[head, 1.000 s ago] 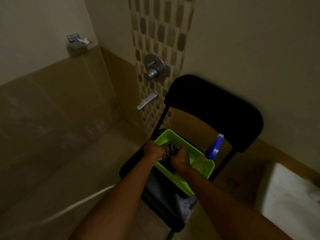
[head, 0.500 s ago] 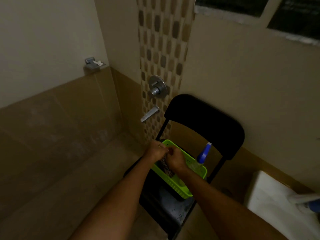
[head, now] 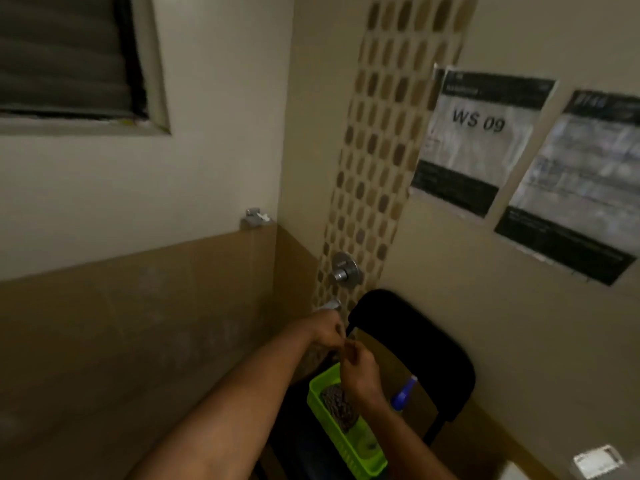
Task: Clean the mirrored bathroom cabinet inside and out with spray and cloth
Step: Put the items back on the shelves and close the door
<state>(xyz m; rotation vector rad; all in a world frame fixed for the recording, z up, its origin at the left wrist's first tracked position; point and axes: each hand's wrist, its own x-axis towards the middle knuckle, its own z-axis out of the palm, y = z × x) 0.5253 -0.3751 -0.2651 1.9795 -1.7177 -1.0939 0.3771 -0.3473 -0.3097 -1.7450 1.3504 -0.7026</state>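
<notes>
With both hands, left hand (head: 327,332) and right hand (head: 358,370), we pinch the patterned cloth (head: 337,407) at twelve o'clock above the green basket (head: 349,445), and we should lift it clear before unfolding.

Blurred posters (head: 523,157), hidden fingers (head: 341,336).

Dark patterned cloth (head: 337,407), bunched in the far half of a bright green slotted plastic basket (head: 320,400), with its upper end rising out toward the two hands just above. Whether gripped there cannot be told through the blur. Basket resting on the seat of a black folding chair (head: 415,334), long side angled away to the left. Spray bottle (head: 403,393) with blue trigger head and white tip, upright just right of the basket, body mostly hidden.
</notes>
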